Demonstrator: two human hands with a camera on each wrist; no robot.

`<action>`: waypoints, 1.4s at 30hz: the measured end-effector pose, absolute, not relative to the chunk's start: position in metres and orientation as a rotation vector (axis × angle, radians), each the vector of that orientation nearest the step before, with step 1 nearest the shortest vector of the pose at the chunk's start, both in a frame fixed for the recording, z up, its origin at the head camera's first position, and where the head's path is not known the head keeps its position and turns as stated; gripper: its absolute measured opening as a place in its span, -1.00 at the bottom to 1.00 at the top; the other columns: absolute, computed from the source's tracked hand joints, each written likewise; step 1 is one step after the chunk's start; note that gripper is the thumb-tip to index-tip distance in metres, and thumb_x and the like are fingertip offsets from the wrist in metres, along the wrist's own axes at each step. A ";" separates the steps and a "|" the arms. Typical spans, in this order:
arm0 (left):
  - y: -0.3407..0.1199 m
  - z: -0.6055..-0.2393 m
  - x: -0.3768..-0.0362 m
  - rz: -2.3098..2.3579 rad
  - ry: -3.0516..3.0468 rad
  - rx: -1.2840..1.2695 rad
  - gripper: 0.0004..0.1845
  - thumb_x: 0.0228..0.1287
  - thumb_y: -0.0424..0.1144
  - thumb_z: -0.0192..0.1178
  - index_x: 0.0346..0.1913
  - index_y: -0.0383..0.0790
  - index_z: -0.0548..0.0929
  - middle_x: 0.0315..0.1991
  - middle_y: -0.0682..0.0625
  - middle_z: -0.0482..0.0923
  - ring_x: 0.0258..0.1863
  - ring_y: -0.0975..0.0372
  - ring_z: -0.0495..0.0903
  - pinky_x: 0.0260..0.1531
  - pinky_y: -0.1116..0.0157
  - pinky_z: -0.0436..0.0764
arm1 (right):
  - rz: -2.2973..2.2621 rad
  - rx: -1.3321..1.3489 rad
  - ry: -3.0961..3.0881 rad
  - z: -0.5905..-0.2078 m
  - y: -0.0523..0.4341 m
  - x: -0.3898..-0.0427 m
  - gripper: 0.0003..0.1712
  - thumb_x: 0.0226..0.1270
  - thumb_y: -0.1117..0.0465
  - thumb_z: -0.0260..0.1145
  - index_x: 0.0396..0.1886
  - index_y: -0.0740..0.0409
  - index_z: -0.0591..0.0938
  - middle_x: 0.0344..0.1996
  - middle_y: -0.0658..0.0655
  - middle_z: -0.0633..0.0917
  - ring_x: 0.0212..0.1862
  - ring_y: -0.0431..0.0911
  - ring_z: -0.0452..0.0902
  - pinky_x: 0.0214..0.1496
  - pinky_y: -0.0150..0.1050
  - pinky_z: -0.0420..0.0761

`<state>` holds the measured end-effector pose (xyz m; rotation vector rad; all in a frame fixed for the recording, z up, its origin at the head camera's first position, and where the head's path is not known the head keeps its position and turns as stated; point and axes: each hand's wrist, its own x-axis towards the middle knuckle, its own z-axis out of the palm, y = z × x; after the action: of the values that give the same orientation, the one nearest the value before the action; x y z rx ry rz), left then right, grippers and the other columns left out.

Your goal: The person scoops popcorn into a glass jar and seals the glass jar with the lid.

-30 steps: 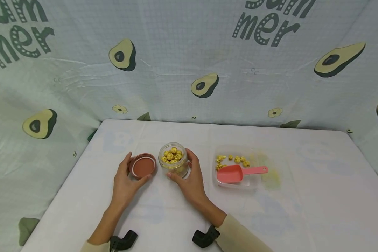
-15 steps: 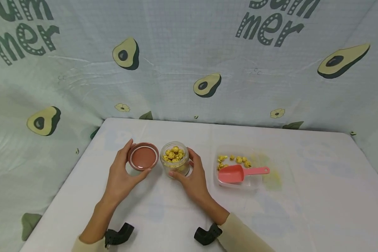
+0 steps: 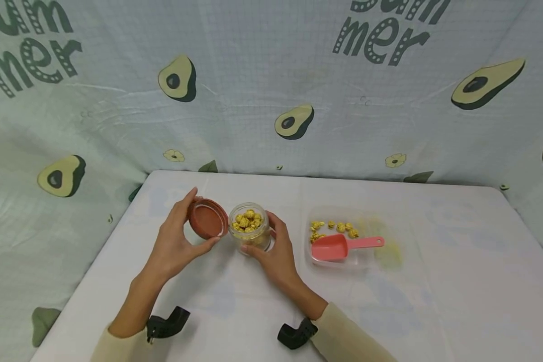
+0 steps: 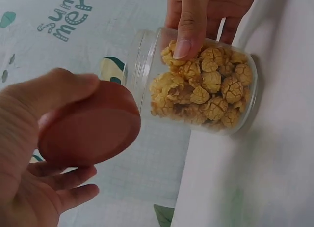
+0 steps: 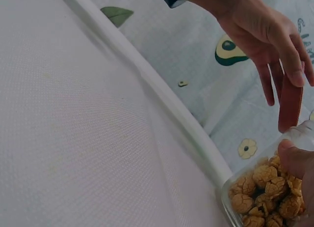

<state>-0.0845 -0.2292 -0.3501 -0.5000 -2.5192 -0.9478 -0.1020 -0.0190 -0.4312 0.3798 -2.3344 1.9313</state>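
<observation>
Jar [image 3: 250, 229] full of yellow snacks stands on the desk [image 3: 434, 281], gripped by the right hand [image 3: 273, 254]. Just beside its mouth, the left hand [image 3: 176, 241] holds the tilted brown lid [image 3: 208, 219] between thumb and fingers. Tray [image 3: 366, 251] with pink scoop [image 3: 339, 247] lies to the right.

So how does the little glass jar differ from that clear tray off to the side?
The jar is round, tall and packed with yellow popcorn; the tray is flat, shallow and holds only a few scattered pieces. The right hand grips the jar, while the tray lies untouched with a pink scoop in it. Both are clear and stand open on the table.
</observation>
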 end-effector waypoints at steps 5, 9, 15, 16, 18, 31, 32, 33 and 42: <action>-0.225 -0.347 -0.095 -1.180 -2.494 -0.547 0.15 -0.24 -0.53 0.54 0.47 -0.28 0.09 0.22 -0.27 0.34 0.17 -0.09 0.40 0.05 0.01 0.50 | 1.942 0.373 -2.333 -0.433 -0.018 -0.102 -0.02 0.01 0.09 0.56 0.39 0.06 0.24 0.26 0.02 0.37 0.30 -0.14 0.24 0.34 -0.13 0.29; -0.220 -0.345 -0.103 -1.325 -2.483 -0.602 0.06 -0.18 -0.49 0.53 0.44 -0.24 0.17 0.25 -0.19 0.35 0.18 -0.01 0.38 0.03 0.03 0.53 | 1.956 0.374 -2.317 -0.435 -0.018 -0.102 -0.03 0.01 0.08 0.56 0.39 0.04 0.25 0.26 0.02 0.38 0.30 -0.15 0.25 0.34 -0.12 0.29; -0.205 -0.340 -0.116 -1.245 -2.544 -0.798 -0.12 -0.13 -0.37 0.54 0.33 -0.26 0.34 0.23 -0.11 0.37 0.16 0.10 0.36 -0.03 0.09 0.59 | 1.968 0.370 -2.295 -0.435 -0.017 -0.103 -0.04 0.01 0.11 0.56 0.38 0.01 0.26 0.25 0.01 0.38 0.29 -0.15 0.25 0.34 -0.09 0.29; -0.202 -0.339 -0.117 -1.191 -2.562 -0.830 -0.13 -0.13 -0.34 0.55 0.32 -0.25 0.37 0.23 -0.10 0.37 0.15 0.10 0.35 -0.03 0.09 0.59 | 1.975 0.368 -2.291 -0.435 -0.017 -0.103 -0.04 0.01 0.13 0.56 0.38 0.03 0.26 0.26 0.03 0.38 0.29 -0.13 0.25 0.34 -0.07 0.29; -0.197 -0.337 -0.119 -1.079 -2.598 -0.879 -0.16 -0.12 -0.29 0.55 0.30 -0.22 0.41 0.23 -0.09 0.36 0.13 0.09 0.34 -0.06 0.07 0.58 | 1.991 0.355 -2.288 -0.432 -0.017 -0.101 -0.05 0.01 0.19 0.56 0.38 0.07 0.27 0.26 0.07 0.38 0.30 -0.09 0.25 0.35 -0.05 0.29; -0.179 -0.325 -0.124 -0.593 -2.805 -0.876 -0.23 -0.10 -0.04 0.50 0.27 -0.08 0.53 0.13 -0.05 0.44 0.06 0.08 0.36 -0.23 0.05 0.65 | 2.006 0.384 -2.277 -0.396 -0.013 -0.087 -0.13 0.03 0.32 0.52 0.33 0.28 0.29 0.23 0.21 0.40 0.28 0.04 0.29 0.33 0.05 0.30; -0.178 -0.324 -0.124 -0.572 -2.818 -0.870 -0.24 -0.10 -0.03 0.50 0.27 -0.08 0.53 0.13 -0.05 0.44 0.05 0.08 0.37 -0.24 0.06 0.65 | 2.000 0.387 -2.283 -0.396 -0.012 -0.087 -0.12 0.03 0.31 0.52 0.34 0.28 0.29 0.24 0.21 0.40 0.28 0.04 0.29 0.33 0.05 0.30; -0.177 -0.324 -0.124 -0.554 -2.829 -0.865 -0.24 -0.09 -0.02 0.49 0.27 -0.08 0.52 0.13 -0.06 0.44 0.04 0.08 0.37 -0.24 0.07 0.65 | 1.997 0.385 -2.291 -0.396 -0.012 -0.087 -0.11 0.03 0.31 0.52 0.35 0.27 0.29 0.24 0.20 0.40 0.28 0.02 0.29 0.33 0.04 0.30; -0.174 -0.321 -0.127 -0.454 -2.885 -0.838 -0.23 -0.08 0.06 0.46 0.27 -0.10 0.53 0.08 -0.06 0.47 0.02 0.07 0.39 -0.26 0.09 0.65 | 2.064 0.379 -2.303 -0.396 -0.010 -0.090 -0.10 0.06 0.30 0.51 0.39 0.22 0.27 0.31 0.17 0.38 0.34 0.03 0.26 0.38 -0.02 0.23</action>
<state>-0.1273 -0.1741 -0.3213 -0.8378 -2.8847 -0.4536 -0.0902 -0.0101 -0.3961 0.3791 -2.3032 2.0641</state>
